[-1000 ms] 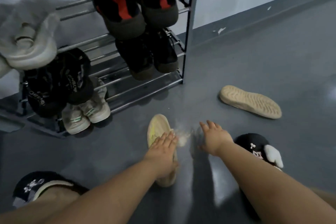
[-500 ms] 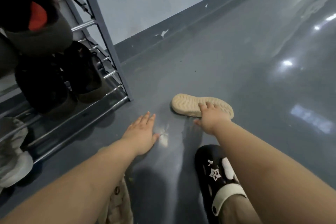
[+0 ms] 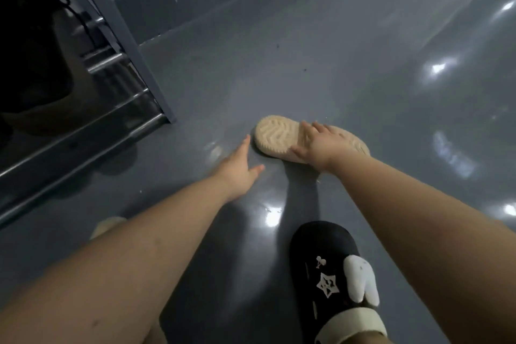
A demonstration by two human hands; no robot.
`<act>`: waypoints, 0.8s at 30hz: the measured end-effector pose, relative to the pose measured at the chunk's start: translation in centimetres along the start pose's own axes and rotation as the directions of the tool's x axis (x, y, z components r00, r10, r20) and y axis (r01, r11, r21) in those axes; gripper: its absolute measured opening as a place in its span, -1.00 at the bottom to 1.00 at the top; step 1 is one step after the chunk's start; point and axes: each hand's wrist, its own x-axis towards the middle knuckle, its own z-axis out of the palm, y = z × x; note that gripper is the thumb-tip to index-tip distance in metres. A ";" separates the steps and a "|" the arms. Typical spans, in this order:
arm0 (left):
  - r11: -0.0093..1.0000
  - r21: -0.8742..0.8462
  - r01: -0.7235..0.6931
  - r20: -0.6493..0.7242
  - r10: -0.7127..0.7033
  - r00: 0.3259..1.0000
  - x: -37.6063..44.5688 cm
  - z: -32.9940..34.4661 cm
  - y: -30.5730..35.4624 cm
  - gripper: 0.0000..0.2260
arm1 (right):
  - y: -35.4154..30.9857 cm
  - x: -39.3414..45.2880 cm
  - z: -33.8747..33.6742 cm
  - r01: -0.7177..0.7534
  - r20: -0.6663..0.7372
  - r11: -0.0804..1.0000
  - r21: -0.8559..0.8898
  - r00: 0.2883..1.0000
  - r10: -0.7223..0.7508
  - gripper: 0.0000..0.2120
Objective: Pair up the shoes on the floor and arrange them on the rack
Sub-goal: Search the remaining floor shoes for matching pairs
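A beige shoe (image 3: 272, 134) lies sole-up on the grey floor, just right of the rack's corner post. My right hand (image 3: 321, 145) is laid across its middle, fingers over the far edge and thumb on the near edge. My left hand (image 3: 237, 173) hovers flat and open over the floor, its fingertips just short of the shoe's left end. A second beige shoe (image 3: 107, 225) peeks out from under my left forearm, mostly hidden. The metal shoe rack (image 3: 117, 25) stands at the left, with dark shoes (image 3: 28, 50) on its shelves.
A black slipper with a white star and a plush ear (image 3: 326, 260) is on a foot at the bottom right. The wall with its dark skirting (image 3: 173, 0) runs along the back. Glossy grey floor (image 3: 391, 78) stretches to the right.
The view swung right and closer. My left hand left the first beige shoe and moved toward the sole-up one. My right hand went from touching its edge to lying across it.
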 end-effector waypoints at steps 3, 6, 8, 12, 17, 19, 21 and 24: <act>0.925 -0.373 0.072 0.024 -0.068 0.997 1.5 1.2 0.4 -0.26 | 0.2 0.6 0.0 0.005 -0.041 1.000 -0.007 0.999 -0.006 -0.27; 0.771 -0.626 0.115 -0.018 -0.161 0.987 2.3 1.5 0.9 -0.31 | 0.0 0.2 -0.6 -0.006 -0.119 0.997 -0.075 0.993 -0.003 -0.25; 0.664 -0.736 0.133 -0.033 -0.231 0.972 2.1 1.7 0.7 -0.20 | -0.1 -0.3 -0.4 -0.007 -0.123 0.998 -0.066 0.992 -0.001 -0.28; 0.551 -0.826 0.122 0.014 -0.196 0.980 -0.6 1.6 -0.3 -0.60 | -1.6 -1.8 0.7 0.046 -0.033 0.971 0.235 0.999 -0.039 -0.38; 0.455 -0.889 -0.041 -0.182 -0.270 0.946 -5.2 -2.8 -2.3 -0.63 | -7.4 -4.8 0.7 0.226 -0.182 0.868 0.443 0.970 -0.160 -0.54; 0.446 -0.888 -0.116 -0.270 -0.300 0.915 -8.1 -5.0 -3.8 -0.70 | -10.7 -6.9 0.8 0.328 -0.245 0.826 0.458 0.940 -0.238 -0.55; 0.456 -0.875 -0.163 -0.329 -0.312 0.891 -11.3 -6.7 -5.6 -0.73 | -13.8 -9.3 1.2 0.384 -0.263 0.784 0.488 0.921 -0.287 -0.52; 0.448 -0.871 -0.201 -0.372 -0.335 0.865 -16.7 -8.5 -8.3 -0.73 | -17.6 -12.9 1.8 0.428 -0.220 0.769 0.476 0.904 -0.367 -0.55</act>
